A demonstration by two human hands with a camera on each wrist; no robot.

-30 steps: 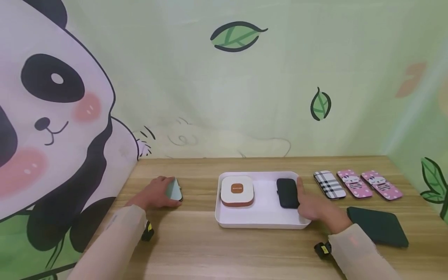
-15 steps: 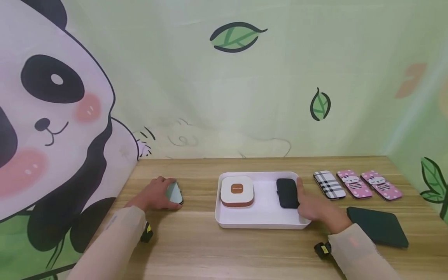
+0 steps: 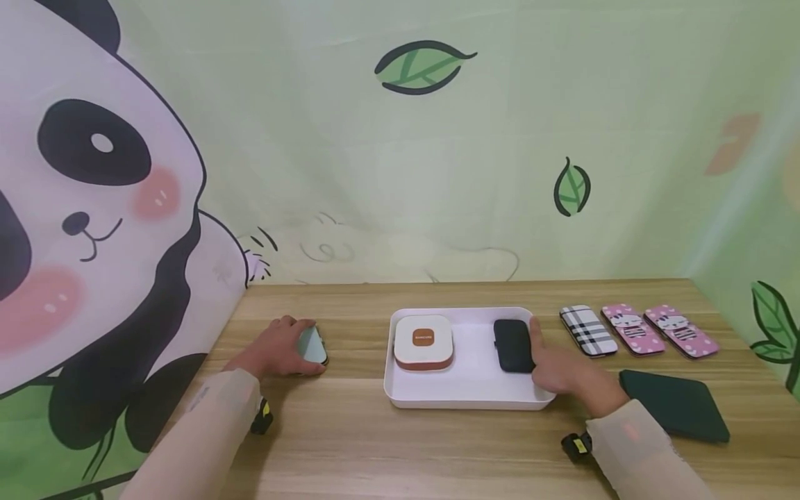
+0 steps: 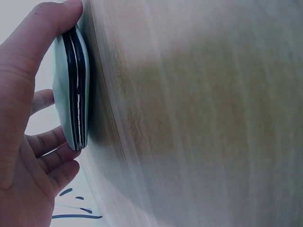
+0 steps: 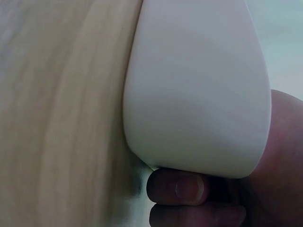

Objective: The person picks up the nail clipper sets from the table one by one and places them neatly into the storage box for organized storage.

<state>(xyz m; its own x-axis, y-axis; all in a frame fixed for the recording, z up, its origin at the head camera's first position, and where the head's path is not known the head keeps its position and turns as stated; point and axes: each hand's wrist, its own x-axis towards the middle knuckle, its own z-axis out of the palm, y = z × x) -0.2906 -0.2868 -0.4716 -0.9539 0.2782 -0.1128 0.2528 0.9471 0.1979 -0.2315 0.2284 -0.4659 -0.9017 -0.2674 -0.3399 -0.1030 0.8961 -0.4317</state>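
In the head view my left hand [image 3: 282, 347] spans a pale green clamshell case [image 3: 310, 344] lying low at the table's left side. The left wrist view shows the thumb at one end of this pale green case [image 4: 64, 90] and the fingers about its other end, with the dark seam along its edge facing the camera. My right hand [image 3: 558, 364] grips the right wall of a white tray [image 3: 469, 394]. Fingers curl against the outside of the white tray wall [image 5: 199, 94] in the right wrist view. Inside the tray are a white-and-brown square box [image 3: 423, 340] and a black case [image 3: 514, 345].
Right of the tray lie a plaid case [image 3: 589, 330] and two pink cat-print cases [image 3: 632, 329]. A dark green flat pouch [image 3: 675, 405] lies beside my right wrist. The printed backdrop [image 3: 437, 173] rises behind the wooden table [image 3: 406, 451].
My left thumb has shifted slightly toward the front of the table, and the pale green case has moved a little with the hand. The right hand and tray stay in place.
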